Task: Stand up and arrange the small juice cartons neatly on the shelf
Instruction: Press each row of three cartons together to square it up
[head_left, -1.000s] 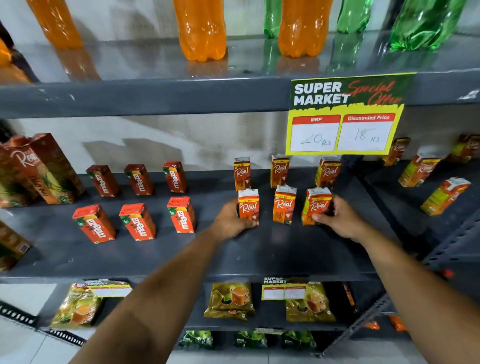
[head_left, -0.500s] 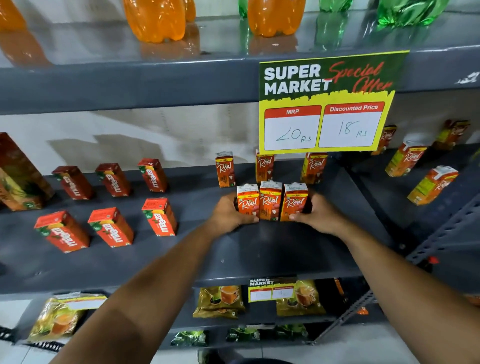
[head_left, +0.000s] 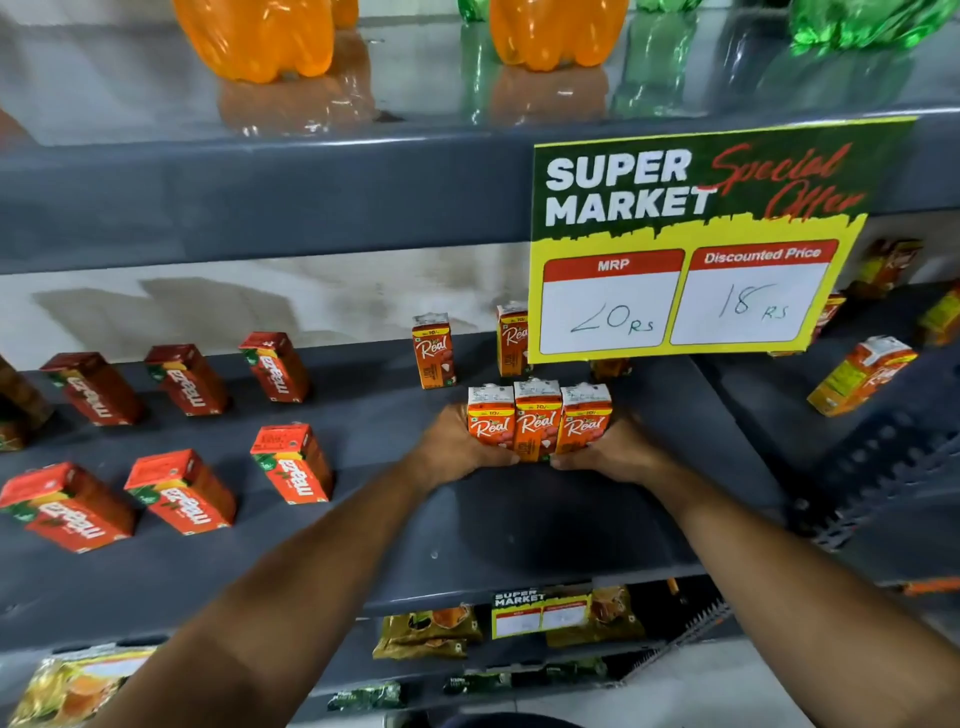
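Note:
Three small orange Real juice cartons (head_left: 537, 418) stand upright and pressed side by side on the grey middle shelf (head_left: 545, 519). My left hand (head_left: 457, 441) cups the left carton and my right hand (head_left: 610, 447) cups the right one, squeezing the row together. Behind them stand two more Real cartons (head_left: 434, 351), and a third is mostly hidden by the yellow price sign (head_left: 691, 244). Several red Maaza cartons (head_left: 293, 462) stand spaced apart in two rows on the left of the same shelf.
Orange and green bottles (head_left: 260, 36) stand on the shelf above. An adjoining shelf on the right holds more tilted juice cartons (head_left: 860, 376). Packets (head_left: 428, 631) lie on the lower shelves. Bare shelf surface lies in front of my hands.
My hands pushed the three front Real cartons together from a spaced row into a tight group. The view has shifted closer and to the left.

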